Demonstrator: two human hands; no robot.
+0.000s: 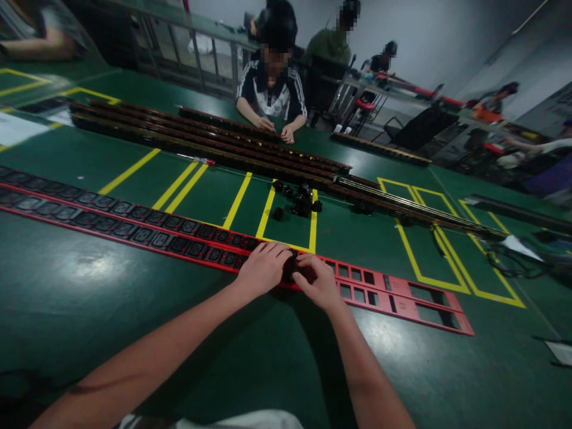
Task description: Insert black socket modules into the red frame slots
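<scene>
Two red strip panels (379,289) lie side by side across the green table, with black power sockets (161,239) fitted along their left and middle stretch. Bare square openings show in the red toward the right end. At the panels, my left hand (266,266) curls its fingers onto a black socket (290,265), its thumb mostly hidden. From the other side my right hand (320,281) closes thumb and fingers around the same socket. How far that socket sits in its opening is hidden by my fingers. Just beyond lies a pile of loose black sockets (302,201).
Long dark rails (201,140) run across the table behind the loose sockets. A red-handled screwdriver (206,161) lies by them. Across the table a person (272,89) works with both hands at the rails. Black cables (509,265) lie at the right, and yellow tape lines (239,199) mark the tabletop.
</scene>
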